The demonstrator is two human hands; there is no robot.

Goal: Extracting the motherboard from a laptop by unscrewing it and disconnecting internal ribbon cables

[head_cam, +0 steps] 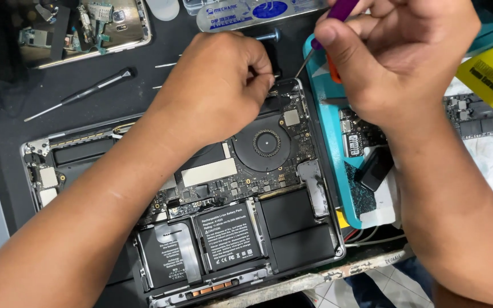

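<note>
hands (218,85) over opened laptop (269,188), purple screwdriver (338,11), cluttered black workbench (7,108)

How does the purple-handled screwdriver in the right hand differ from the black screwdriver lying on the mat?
The purple-handled screwdriver is gripped by the right hand, its tip angled down at the open laptop's top corner beside the left hand. The black screwdriver lies flat and untouched on the dark mat, left of the laptop. One handle is purple, the other black. Both have thin metal shafts.
</note>
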